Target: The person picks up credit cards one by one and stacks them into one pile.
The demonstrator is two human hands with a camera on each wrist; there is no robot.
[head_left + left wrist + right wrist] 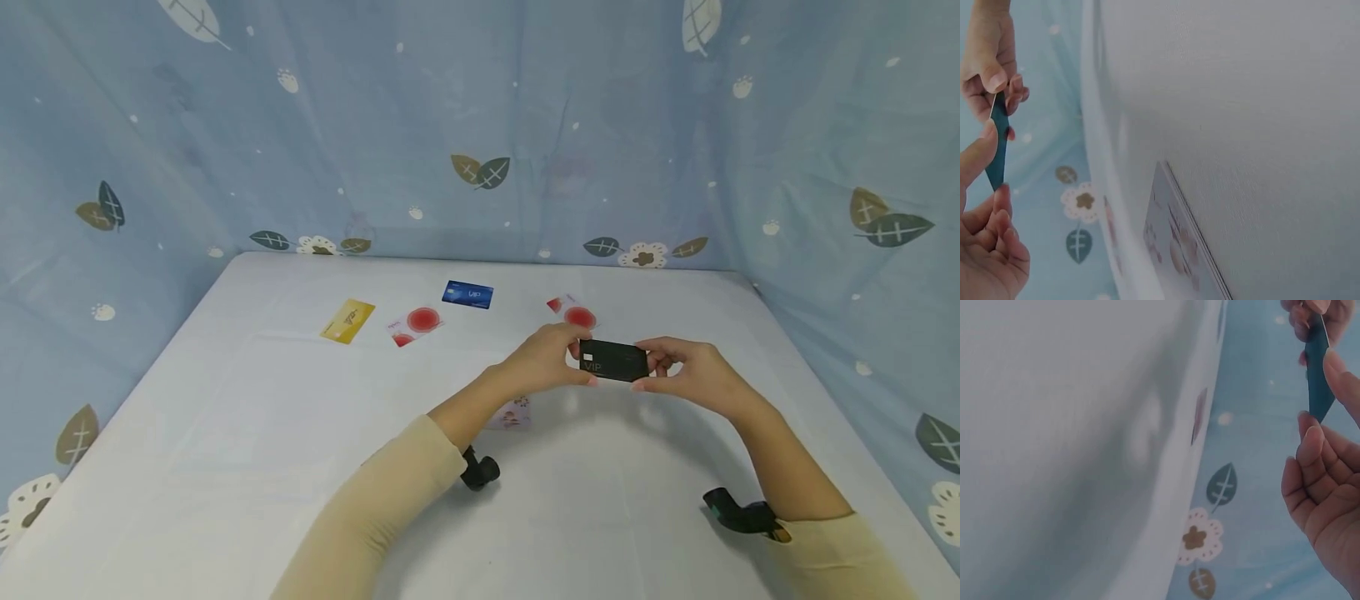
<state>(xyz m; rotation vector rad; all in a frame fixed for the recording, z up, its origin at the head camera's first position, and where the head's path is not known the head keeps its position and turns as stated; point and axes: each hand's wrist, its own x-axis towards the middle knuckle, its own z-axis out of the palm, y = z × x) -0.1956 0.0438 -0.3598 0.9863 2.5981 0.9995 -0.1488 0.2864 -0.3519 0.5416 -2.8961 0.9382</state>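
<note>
Between both hands, raised above the white table, is a black card (615,361) with "VIP" and a chip square on it. My left hand (546,360) pinches its left end between thumb and fingers. At the opposite end, my right hand (697,377) pinches it the same way. From the left wrist the card (999,140) appears nearly edge-on, as does the card (1318,375) from the right wrist. Under the left forearm a pale, flower-printed stack (1179,244) lies on the table, partly hidden in the head view.
Toward the back of the table (225,417) lie a yellow card (348,322), a white card with red circles (415,325), a blue VIP card (468,294) and another red-and-white card (573,312). A blue leaf-patterned curtain (525,100) stands behind.
</note>
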